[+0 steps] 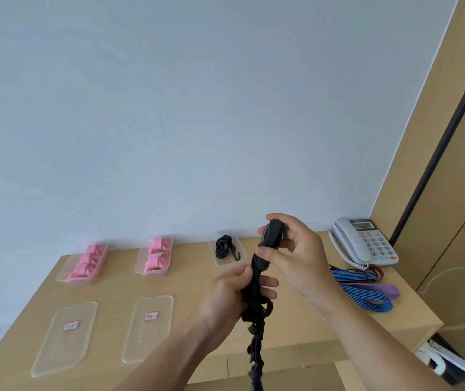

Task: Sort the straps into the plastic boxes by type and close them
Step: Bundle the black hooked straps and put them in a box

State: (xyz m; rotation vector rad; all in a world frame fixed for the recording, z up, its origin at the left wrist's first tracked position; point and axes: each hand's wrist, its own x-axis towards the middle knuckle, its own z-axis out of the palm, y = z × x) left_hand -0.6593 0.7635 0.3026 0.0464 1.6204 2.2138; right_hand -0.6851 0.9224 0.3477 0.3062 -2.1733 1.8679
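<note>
Black bumpy strap is held up in the air by both hands, in front of the light wooden tabletop. The right hand is curled round the top end of it, which is bunched into a small roll, with the thumb pressing on the front. The left hand is lower down, and its fingers wrap round the middle of the strap. The rest of the strap hangs straight down past the front edge of the tabletop.

Three see-through plastic boxes sit in a row at the back, by the pale wall, all with no lid on. The left box holds folded pink straps. The middle box holds more pink bands. The small right box holds a curled black cord.

Two flat clear lids lie nearer the front. The left lid and the middle lid each have a small white label with a red edge.

To the right, behind the right arm, lie blue stripy straps and a purple band, touching each other. A grey desk phone stands in the back right corner.
</note>
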